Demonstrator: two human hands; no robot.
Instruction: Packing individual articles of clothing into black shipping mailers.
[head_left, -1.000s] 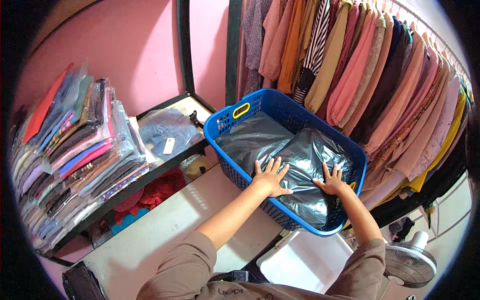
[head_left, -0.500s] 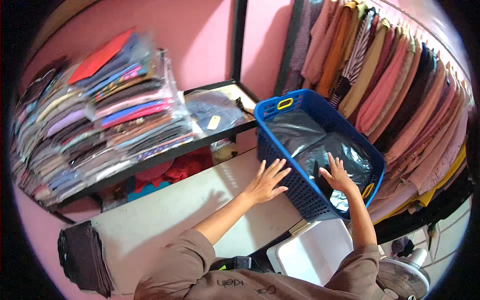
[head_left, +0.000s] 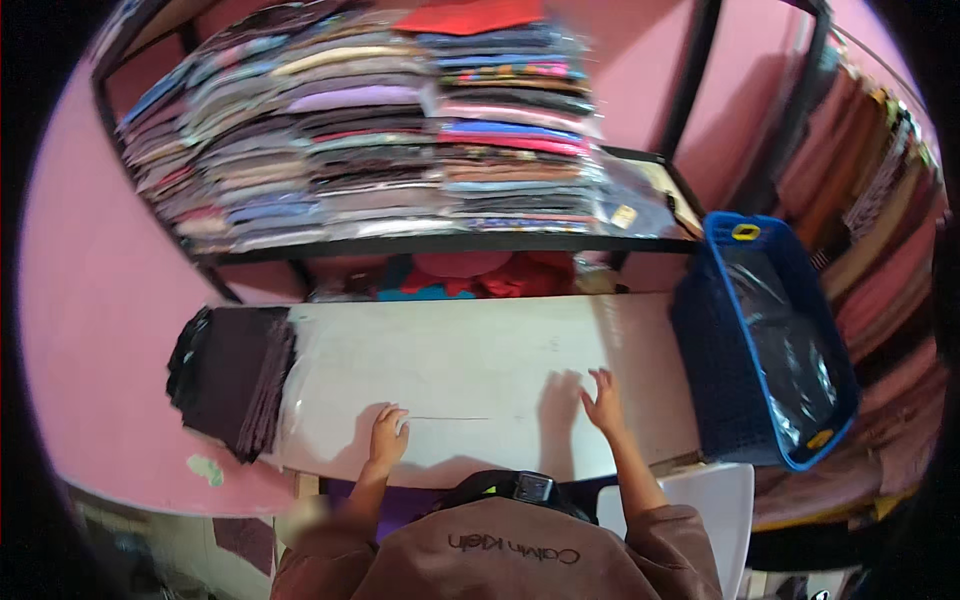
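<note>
My left hand is over the near part of the white tabletop, empty, its fingers loosely apart. Further right, my right hand is raised above the same top, with thumb and fingers apart and nothing in them. At the table's left end lies a stack of dark folded cloth, nearer to my left hand. A tall blue plastic basket stands at the right end, beyond my right hand. Inside it are shiny black plastic packages.
Behind the table, a black-framed shelf bears piles of folded clothes in clear wrapping. Red and blue cloth lies below it. Garments hang from a rail at the right. A white plastic bin sits by the table's near right edge.
My view has swung left. Both hands have come away from the basket and are now over the tabletop. The black packages stay in the basket.
</note>
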